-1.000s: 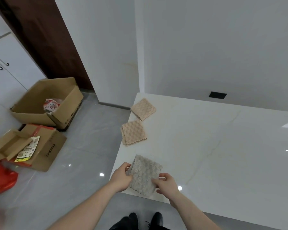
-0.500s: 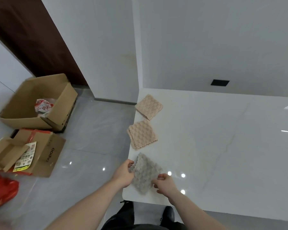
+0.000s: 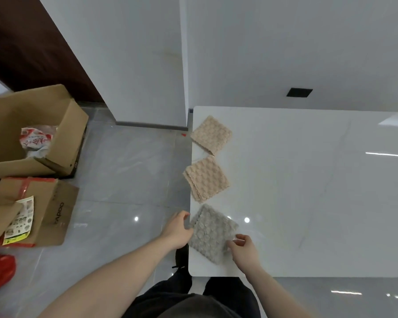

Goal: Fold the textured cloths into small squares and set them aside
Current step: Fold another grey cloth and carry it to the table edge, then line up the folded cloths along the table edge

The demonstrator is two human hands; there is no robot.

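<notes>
Both hands, left hand [image 3: 178, 231] and right hand [image 3: 244, 247], pinch the folded grey textured cloth [image 3: 211, 234]; square its edges, then lay it at six o'clock of the beige folded cloths [image 3: 206, 177].

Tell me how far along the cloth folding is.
Done: two beige cloths, far and near, lie folded square along the table edge. In hand: the grey cloth, folded small, lies on the table with the left hand and right hand at its edges. Left: no unfolded cloths are visible.
</notes>
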